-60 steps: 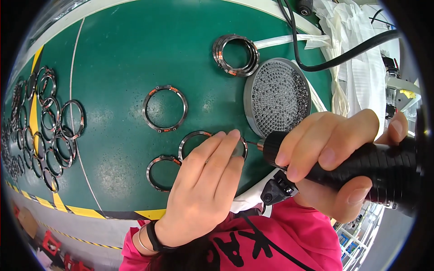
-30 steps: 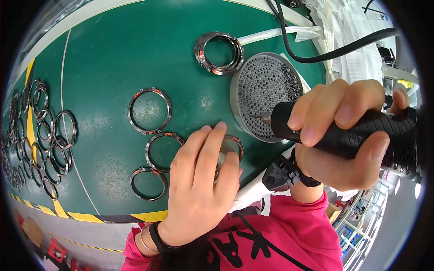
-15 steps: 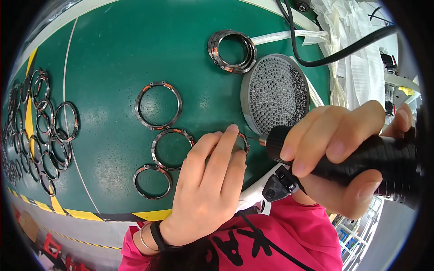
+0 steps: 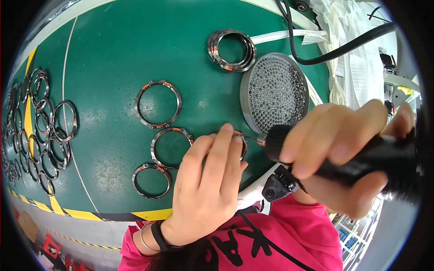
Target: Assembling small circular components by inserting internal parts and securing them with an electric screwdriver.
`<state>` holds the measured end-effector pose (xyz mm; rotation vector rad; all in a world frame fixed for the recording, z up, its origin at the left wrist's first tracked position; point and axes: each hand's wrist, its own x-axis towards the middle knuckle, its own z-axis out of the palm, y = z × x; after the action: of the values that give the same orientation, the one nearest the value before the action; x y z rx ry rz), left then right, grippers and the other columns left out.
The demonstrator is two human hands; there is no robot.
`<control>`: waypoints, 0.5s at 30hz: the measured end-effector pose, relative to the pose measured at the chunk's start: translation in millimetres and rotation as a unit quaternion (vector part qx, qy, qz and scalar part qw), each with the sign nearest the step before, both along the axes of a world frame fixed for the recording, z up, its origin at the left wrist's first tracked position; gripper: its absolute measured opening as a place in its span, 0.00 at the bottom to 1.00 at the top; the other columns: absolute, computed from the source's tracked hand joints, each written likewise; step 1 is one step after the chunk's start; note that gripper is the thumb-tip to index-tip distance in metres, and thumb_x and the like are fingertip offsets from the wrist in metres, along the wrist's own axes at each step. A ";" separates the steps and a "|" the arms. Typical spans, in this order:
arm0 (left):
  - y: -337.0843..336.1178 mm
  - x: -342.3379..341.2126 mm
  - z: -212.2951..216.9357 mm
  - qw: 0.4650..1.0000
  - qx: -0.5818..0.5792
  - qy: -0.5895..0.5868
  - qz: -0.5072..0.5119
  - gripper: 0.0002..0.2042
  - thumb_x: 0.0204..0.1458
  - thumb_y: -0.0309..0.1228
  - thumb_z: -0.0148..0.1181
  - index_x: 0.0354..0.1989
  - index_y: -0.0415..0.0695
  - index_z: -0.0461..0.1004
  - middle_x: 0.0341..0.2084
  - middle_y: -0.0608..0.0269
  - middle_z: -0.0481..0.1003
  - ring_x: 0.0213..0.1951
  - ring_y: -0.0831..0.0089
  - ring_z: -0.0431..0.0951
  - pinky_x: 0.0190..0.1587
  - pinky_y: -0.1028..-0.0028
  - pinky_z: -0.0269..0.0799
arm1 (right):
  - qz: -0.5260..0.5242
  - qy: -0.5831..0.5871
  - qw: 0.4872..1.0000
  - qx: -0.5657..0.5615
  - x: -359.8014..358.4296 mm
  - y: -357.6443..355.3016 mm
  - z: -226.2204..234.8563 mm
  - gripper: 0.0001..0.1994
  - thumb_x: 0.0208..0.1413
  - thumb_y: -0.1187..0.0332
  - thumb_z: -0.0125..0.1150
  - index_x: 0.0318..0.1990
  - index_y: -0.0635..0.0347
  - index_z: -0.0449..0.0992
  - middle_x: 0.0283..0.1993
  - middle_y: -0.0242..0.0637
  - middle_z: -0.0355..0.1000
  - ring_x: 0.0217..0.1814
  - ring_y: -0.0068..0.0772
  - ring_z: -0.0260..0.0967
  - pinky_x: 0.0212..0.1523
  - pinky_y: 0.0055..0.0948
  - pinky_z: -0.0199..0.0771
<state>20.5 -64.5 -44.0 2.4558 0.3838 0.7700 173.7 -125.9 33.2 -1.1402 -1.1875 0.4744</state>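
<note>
My left hand point(image 4: 205, 187) lies over a dark metal ring point(image 4: 244, 147), its fingers pressed together and holding the ring down on the table. Most of that ring is hidden under the fingers; its right edge shows. My right hand point(image 4: 334, 144) is wrapped round a black electric screwdriver point(image 4: 276, 142), held nearly level. The thin bit points left, its tip at the ring's upper right edge. Beside my left hand lie three similar rings with orange markings: an upper ring point(image 4: 158, 105), a middle ring point(image 4: 172, 147) and a lower ring point(image 4: 152, 181).
A round grey tray point(image 4: 246, 99) of tiny screws stands just beyond the screwdriver. Next to it is a stack of rings point(image 4: 231, 50). Many more rings point(image 4: 66, 121) cover the left side of the green table point(image 4: 117, 49). A black cable point(image 4: 343, 52) arcs across the upper right.
The screwdriver and my right hand have shifted slightly and are blurred by motion. My left fingers have moved a little on the ring.
</note>
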 end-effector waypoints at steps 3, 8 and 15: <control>-6.0 -4.7 5.3 0.993 0.064 0.057 0.082 0.16 0.50 0.34 0.64 0.44 0.35 0.77 0.41 0.56 0.73 0.37 0.61 0.71 0.38 0.67 0.69 | -0.038 -0.012 0.997 0.061 19.7 -5.5 4.1 0.26 0.61 0.58 0.50 0.60 0.67 0.59 0.37 0.40 0.63 0.19 0.27 0.62 0.18 0.31 0.68; -10.0 -13.1 8.8 0.983 0.086 0.079 0.144 0.11 0.54 0.40 0.62 0.34 0.45 0.77 0.37 0.63 0.71 0.37 0.63 0.72 0.42 0.62 0.59 | -0.049 -0.058 0.995 0.061 24.2 -0.4 -6.0 0.25 0.62 0.56 0.45 0.61 0.61 0.62 0.37 0.42 0.62 0.19 0.29 0.60 0.16 0.33 0.66; -4.8 -1.1 4.3 0.992 0.060 0.064 0.086 0.08 0.51 0.32 0.58 0.36 0.41 0.77 0.50 0.57 0.76 0.46 0.65 0.76 0.44 0.68 0.64 | -0.028 -0.063 0.995 0.072 23.8 4.7 -8.0 0.25 0.62 0.56 0.45 0.63 0.59 0.60 0.38 0.42 0.62 0.19 0.30 0.61 0.17 0.36 0.67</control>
<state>19.4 -69.3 -39.7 2.6177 0.6207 0.7262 197.4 -121.2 25.2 -1.0878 -1.2745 0.2729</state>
